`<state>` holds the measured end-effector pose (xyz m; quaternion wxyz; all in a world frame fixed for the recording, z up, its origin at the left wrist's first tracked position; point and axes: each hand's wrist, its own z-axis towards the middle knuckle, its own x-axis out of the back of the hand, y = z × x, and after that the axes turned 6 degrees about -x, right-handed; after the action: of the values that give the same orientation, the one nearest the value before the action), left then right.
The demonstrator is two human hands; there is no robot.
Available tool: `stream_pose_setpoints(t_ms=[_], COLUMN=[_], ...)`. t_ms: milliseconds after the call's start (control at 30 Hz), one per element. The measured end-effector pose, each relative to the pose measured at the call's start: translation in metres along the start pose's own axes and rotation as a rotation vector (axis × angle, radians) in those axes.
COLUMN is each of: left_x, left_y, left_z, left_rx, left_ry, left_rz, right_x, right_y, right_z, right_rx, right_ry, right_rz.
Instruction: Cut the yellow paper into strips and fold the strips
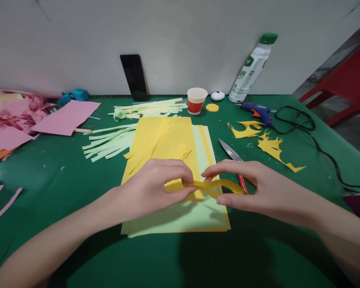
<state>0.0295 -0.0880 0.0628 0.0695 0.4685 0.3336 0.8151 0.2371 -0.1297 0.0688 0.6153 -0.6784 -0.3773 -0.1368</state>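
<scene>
My left hand [165, 180] pinches a curved yellow paper strip [228, 184] between thumb and fingertips. The strip runs rightward into the gap of my right hand [243, 182], whose thumb and fingers are spread apart around it. Both hands are above a stack of pale green paper [168, 220] with yellow sheets [156, 136] on top. Several thin yellow cut strips lie on those sheets. Just behind my right hand rest scissors [229, 150] with red handles, partly hidden by the fingers.
Behind the stack stand a paper cup [196, 100], a phone [134, 78] and a leaning bottle [250, 74]. At right are yellow scraps [273, 150] and a blue glue gun [256, 112] with a black cord [321, 148]. Green fringed strips [111, 142] and pink paper [69, 118] lie left.
</scene>
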Motion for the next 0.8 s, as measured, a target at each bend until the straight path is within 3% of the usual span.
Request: stream_pose_setpoints(t_ms=[167, 433, 533, 633, 733, 800], left_x=[-0.007, -0.012, -0.016, -0.019, -0.021, -0.021], left_y=[0.000, 0.005, 0.004, 0.004, 0.005, 0.006], left_z=[0.000, -0.002, -0.002, 0.000, 0.000, -0.001], left_rx=[-0.009, 0.089, 0.096, 0.047, 0.035, 0.052], left_ry=[0.004, 0.312, 0.320, 0.323, 0.323, 0.326], left_rz=[-0.064, -0.374, -0.377, -0.311, -0.285, -0.279], right_x=[-0.008, -0.020, -0.024, -0.027, -0.029, -0.029], right_y=[-0.007, -0.011, -0.014, -0.014, -0.012, -0.011], right_z=[0.002, 0.003, 0.002, 0.003, 0.002, 0.000], right_rx=[0.059, 0.034, -0.025, -0.070, -0.073, -0.019], right_ry=[-0.007, 0.171, 0.216, 0.156, 0.083, 0.126], right_rz=[0.077, 0.313, 0.473, 0.565, 0.558, 0.498])
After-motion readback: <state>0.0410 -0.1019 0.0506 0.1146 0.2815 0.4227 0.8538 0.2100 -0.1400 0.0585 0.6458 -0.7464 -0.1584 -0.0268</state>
